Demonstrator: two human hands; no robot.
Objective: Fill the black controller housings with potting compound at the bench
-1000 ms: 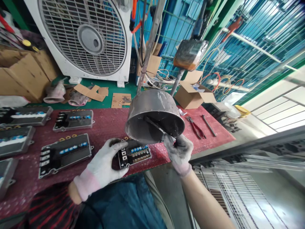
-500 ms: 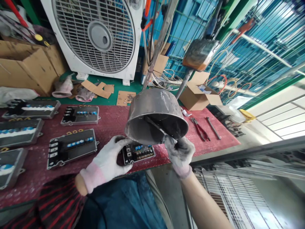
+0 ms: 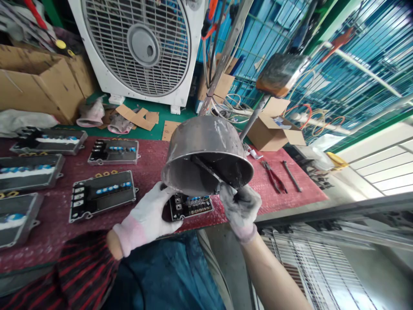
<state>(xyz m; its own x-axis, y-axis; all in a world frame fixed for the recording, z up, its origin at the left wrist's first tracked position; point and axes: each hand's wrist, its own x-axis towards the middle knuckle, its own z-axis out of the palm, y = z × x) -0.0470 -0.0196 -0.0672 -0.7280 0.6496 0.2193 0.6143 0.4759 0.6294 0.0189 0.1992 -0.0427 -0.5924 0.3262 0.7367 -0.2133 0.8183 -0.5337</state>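
My left hand (image 3: 151, 217), in a white glove, spans the left end of a small circuit module (image 3: 192, 207), thumb along its front edge and fingers towards its back corner. Black parts, blue components and a bare board show inside the module's metal case. Above it a grey metal pot (image 3: 208, 140) is tilted, its mouth towards me and dark material inside; it hides the module's back. My right hand (image 3: 241, 209), its glove smudged dark, is closed at the pot's lower rim around a thin stick (image 3: 206, 169) that reaches into the pot. What supports the pot is hidden.
Several dark-filled modules (image 3: 103, 196) lie at left on red bubble wrap (image 3: 151, 155). Pliers (image 3: 274, 176) and a metal rod (image 3: 292, 176) lie at right. Behind stand a box fan (image 3: 143, 47) and cardboard boxes (image 3: 271, 129); a metal rack (image 3: 322, 267) is lower right.
The view has shifted slightly, so the bench things sit a little further right. Against them, the pot and my right hand have moved slightly left. Both hands keep their hold.
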